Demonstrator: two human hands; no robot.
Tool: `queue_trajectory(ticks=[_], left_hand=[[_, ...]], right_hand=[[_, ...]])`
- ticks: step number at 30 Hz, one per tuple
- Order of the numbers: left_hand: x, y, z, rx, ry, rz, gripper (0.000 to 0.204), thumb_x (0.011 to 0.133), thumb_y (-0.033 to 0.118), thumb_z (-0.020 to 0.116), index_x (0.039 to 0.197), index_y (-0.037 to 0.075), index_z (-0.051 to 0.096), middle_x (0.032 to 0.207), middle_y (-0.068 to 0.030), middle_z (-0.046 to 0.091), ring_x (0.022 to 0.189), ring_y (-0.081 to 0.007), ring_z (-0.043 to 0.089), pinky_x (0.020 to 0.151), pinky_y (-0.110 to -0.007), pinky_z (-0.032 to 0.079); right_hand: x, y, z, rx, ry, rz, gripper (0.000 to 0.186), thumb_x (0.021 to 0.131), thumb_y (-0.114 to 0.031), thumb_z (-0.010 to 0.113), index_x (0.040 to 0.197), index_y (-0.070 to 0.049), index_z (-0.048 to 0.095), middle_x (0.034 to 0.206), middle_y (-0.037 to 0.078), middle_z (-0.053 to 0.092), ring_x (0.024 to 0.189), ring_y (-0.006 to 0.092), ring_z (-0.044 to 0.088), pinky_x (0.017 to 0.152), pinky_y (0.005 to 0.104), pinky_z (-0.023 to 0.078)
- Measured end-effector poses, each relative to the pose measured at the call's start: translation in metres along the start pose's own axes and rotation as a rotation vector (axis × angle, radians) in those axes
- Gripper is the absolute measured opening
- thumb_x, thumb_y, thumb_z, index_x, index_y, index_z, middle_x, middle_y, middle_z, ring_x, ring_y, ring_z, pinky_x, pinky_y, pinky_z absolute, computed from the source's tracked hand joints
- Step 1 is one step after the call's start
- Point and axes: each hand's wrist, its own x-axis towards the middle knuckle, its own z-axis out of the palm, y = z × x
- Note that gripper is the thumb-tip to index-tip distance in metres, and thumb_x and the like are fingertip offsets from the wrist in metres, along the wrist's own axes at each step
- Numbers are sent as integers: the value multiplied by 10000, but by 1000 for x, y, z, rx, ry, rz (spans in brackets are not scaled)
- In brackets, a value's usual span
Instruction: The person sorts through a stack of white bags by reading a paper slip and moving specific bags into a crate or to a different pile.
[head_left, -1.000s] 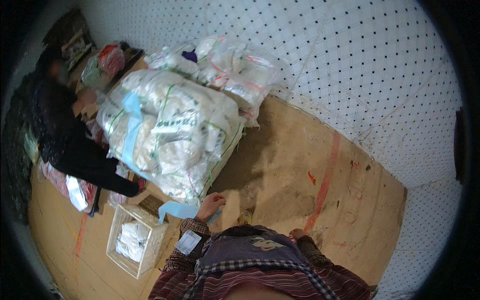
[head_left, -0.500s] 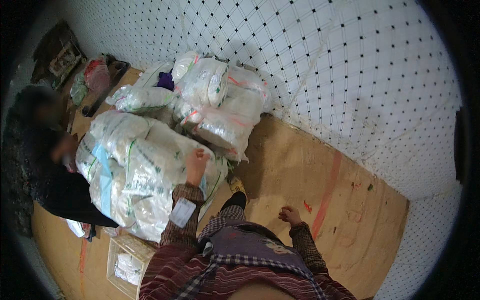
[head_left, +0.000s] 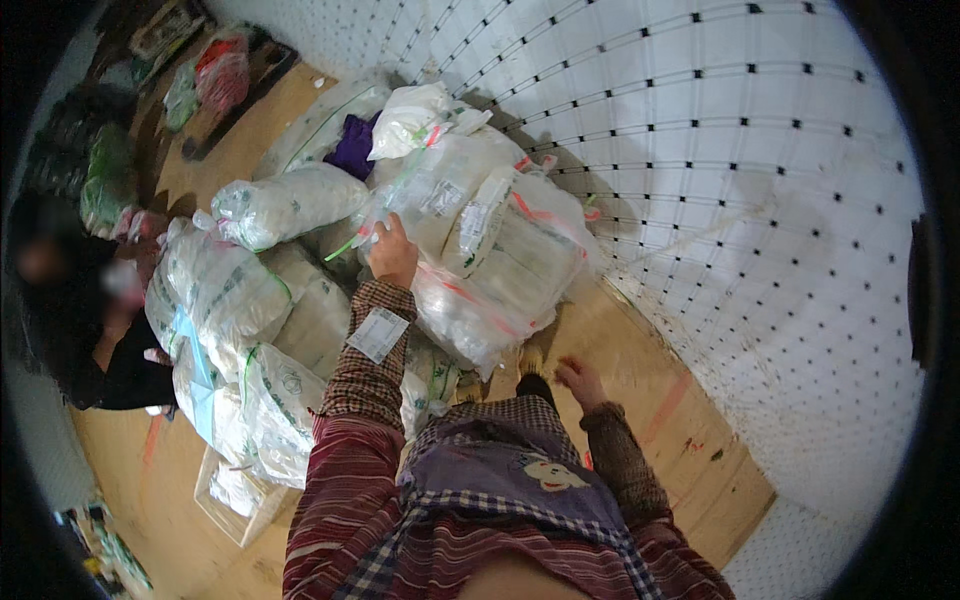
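My left hand point(head_left: 393, 255) is at the large clear plastic bag point(head_left: 435, 185) packed with pale goods in the upper pile. Its fingers are slightly apart and reach over the near left side of the bag, beside a green strip point(head_left: 345, 247); whether they touch it I cannot tell. A pale label point(head_left: 377, 334) sits on my left sleeve. My right hand point(head_left: 580, 383) hangs to the right of the pile above the wooden floor, fingers loosely bent and apart, holding nothing. Red strips cross the bag point(head_left: 480, 300) in front of me.
More filled bags point(head_left: 215, 290) are heaped on the left, with a rolled bag point(head_left: 290, 205) and purple cloth point(head_left: 352, 147) behind. A person point(head_left: 90, 330) in dark clothes is beside them. A pale crate point(head_left: 235, 500) stands lower left. A dotted white wall point(head_left: 740, 180) bounds the right side.
I have come closer to the rear bags. My left hand has moved from above the front bags to the upper pile. My right hand is now nearer the pile.
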Motion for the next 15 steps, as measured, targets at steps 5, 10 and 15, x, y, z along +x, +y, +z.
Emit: queue_trajectory(ticks=[5,10,15], left_hand=[[48,-46,7,162,239,-89,77,738,158,516,739,81,506,631,-132,574,563,-314,574,471,-426,453],[93,-62,-54,119,264,-308,126,767,160,507,863,79,520,725,-173,579,667,-356,564,571,-438,445],[51,-48,-81,282,165,-519,363,699,112,611,1021,41,457,971,-188,507,845,-391,531,668,-412,455]], right_hand=[[117,-122,19,-456,-124,-557,361,752,-110,557,1086,-14,459,1064,149,504,996,255,491,839,360,398],[160,-239,49,-866,-442,-1244,575,656,-76,608,1175,-6,370,1211,157,388,1118,309,389,917,378,344],[182,-243,45,-791,-576,-1328,476,642,-83,618,1068,17,431,1107,157,432,1027,319,434,856,380,385]])
